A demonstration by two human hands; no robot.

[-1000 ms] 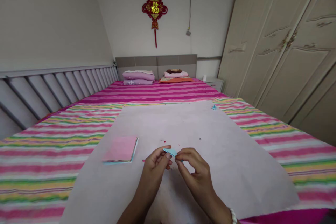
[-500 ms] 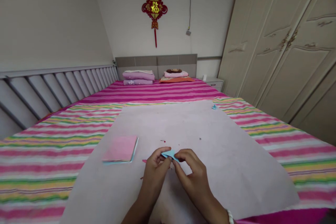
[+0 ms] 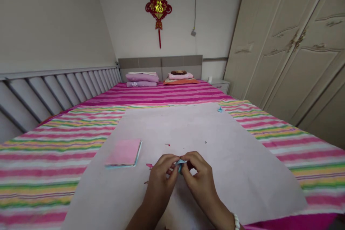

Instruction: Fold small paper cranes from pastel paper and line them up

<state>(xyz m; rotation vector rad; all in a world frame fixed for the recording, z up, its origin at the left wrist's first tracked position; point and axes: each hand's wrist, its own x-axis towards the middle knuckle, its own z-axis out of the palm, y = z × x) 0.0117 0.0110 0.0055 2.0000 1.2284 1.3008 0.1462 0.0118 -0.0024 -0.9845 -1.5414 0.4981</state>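
A small piece of folded light-blue paper [image 3: 181, 163] is pinched between my two hands, low in the middle of the head view. My left hand [image 3: 162, 174] is closed on its left side, thumb and forefinger at the edge. On the other side my right hand [image 3: 198, 172] grips it the same way, with a white band at the wrist. The fingers hide much of the paper's shape. Both hands are just above a large pale sheet [image 3: 242, 172] spread over the bed.
A stack of square paper [image 3: 124, 152], pink on top, lies to the left. At the sheet's far right corner sits a small blue folded paper piece [image 3: 220, 109]. A pink scrap [image 3: 149, 166] and other tiny bits lie near my hands. Folded bedding [image 3: 142, 79] rests by the headboard.
The blue paper has been turned and now shows a small peak between my fingertips. My left hand has shifted slightly right, closer to the right one, uncovering more of the pink scrap.
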